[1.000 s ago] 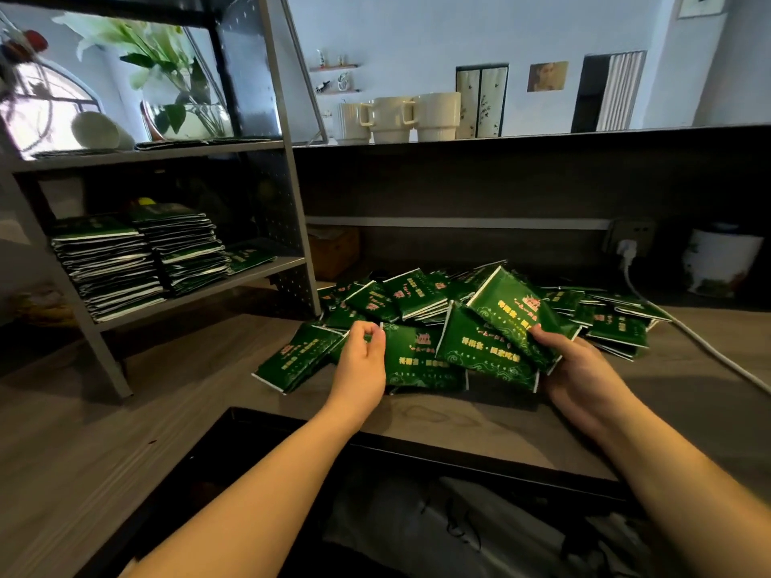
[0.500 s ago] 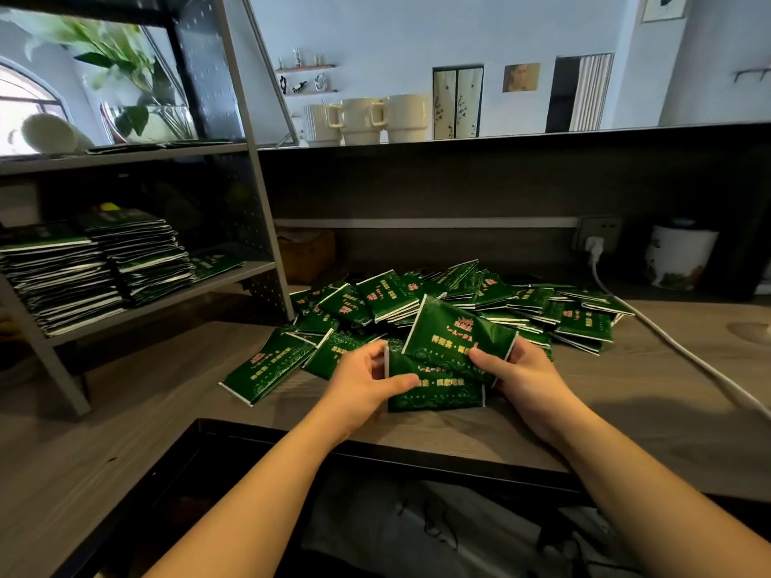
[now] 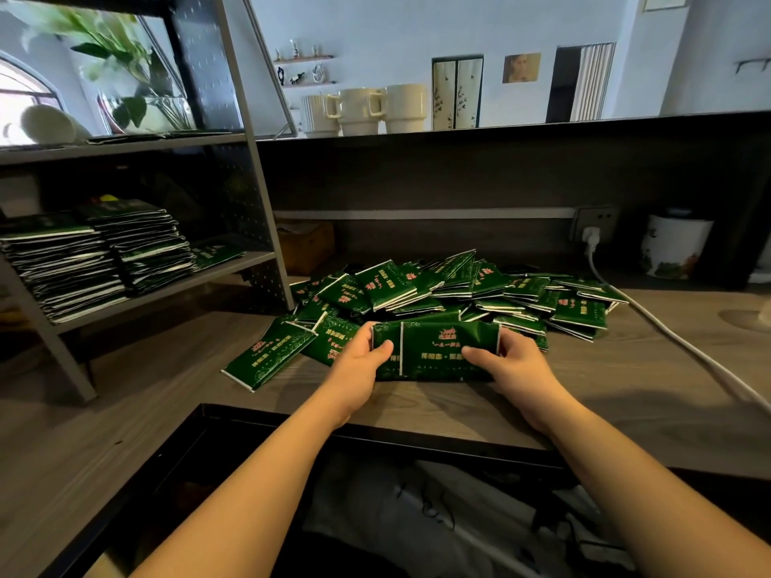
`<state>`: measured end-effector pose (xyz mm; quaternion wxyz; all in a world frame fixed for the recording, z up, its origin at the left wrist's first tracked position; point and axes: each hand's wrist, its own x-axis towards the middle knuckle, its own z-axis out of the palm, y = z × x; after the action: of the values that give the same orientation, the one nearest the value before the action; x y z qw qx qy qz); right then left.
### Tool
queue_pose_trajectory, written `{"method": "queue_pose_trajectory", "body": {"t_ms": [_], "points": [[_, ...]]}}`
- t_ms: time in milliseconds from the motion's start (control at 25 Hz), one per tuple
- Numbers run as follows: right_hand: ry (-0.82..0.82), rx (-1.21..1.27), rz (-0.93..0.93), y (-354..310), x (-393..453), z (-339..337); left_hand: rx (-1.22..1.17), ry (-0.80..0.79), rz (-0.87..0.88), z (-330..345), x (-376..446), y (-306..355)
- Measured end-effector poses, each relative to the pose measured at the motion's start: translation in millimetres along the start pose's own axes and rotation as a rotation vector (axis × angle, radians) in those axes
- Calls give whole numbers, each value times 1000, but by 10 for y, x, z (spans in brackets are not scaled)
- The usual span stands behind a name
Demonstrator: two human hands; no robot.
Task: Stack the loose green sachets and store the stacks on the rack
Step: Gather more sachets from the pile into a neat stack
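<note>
My right hand (image 3: 507, 369) has brought the sachet it lifted off the pile a second ago down onto the one under my left hand (image 3: 359, 365) — the two now overlap as a small stack (image 3: 438, 352) clamped between both hands, thumbs on top, fingers curled round the short ends, resting on the counter (image 3: 626, 390) just ahead of my wrists. I judge a new stack has only begun. The loose heap (image 3: 479, 289) lies just beyond my fingers, and finished stacks (image 3: 96, 256) sit on the rack (image 3: 250, 160) well off to my left. The sachets carry pale and reddish Chinese print — upside down to me, too small to read.
</note>
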<state>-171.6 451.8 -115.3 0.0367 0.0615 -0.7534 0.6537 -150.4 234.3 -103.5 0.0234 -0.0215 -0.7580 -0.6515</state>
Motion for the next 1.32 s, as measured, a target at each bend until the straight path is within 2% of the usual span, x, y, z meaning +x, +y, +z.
{"method": "queue_pose_trajectory", "body": {"t_ms": [80, 200, 280, 400, 520, 600, 720, 880, 960, 1000, 1080, 1160, 1320], "points": [[3, -106, -50, -7, -5, -17, -4, -25, 17, 6, -12, 7], [-106, -176, -116, -30, -34, 18, 235, -104, 65, 14, -31, 10], [-104, -146, -127, -60, -60, 32, 316, -97, 84, 12, -12, -35], [-111, -31, -90, -73, -68, 19, 235, -133, 46, 29, -18, -16], [-224, -134, -76, -59, -63, 52, 209, -171, 9, 63, -12, -19], [-240, -149, -64, -63, -56, 46, 207, -175, -6, 106, -13, -16], [-188, -101, -63, -57, -51, 44, 155, -115, 1, 182, 1, 21], [113, -16, -136, -57, 20, -41, 76, -75, 40, 349, -3, 140], [262, -118, -157, -91, 129, -250, 84, -105, 64, 425, 27, 179], [305, -217, -178, -83, 204, -382, 78, -133, 67, 455, 62, 175], [354, -454, -231, -37, 364, -641, 98, -91, 82, 515, 168, 125], [327, -629, -286, 31, 525, -823, 92, -23, 78, 504, 247, 52], [158, -742, -284, 86, 781, -946, -32, 40, 57, 459, 295, -36]]}}
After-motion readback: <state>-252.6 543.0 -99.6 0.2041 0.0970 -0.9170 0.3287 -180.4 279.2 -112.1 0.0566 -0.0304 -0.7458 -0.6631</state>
